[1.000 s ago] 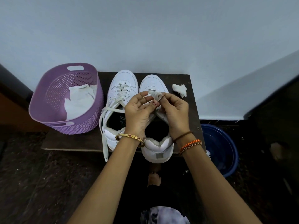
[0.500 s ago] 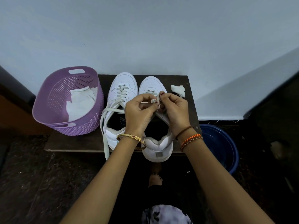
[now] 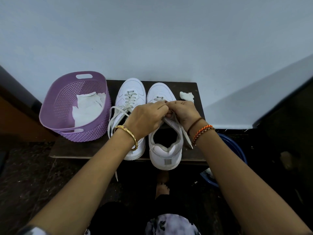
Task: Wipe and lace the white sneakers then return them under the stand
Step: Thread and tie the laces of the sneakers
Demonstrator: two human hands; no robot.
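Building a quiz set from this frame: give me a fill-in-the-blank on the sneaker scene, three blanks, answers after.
1. Both hands, left hand and right hand, pinch the lace of the ____ sneaker.
2. The white cloth lies inside the ____ basket.
3. The left sneaker stands on the ____ stand.

Missing words: right; purple; dark

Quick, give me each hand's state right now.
Left hand: pinching the lace over the right sneaker.
Right hand: pinching the same lace.

Gold bangle (image 3: 126, 135) on left wrist; brown and orange threads (image 3: 201, 130) on right.
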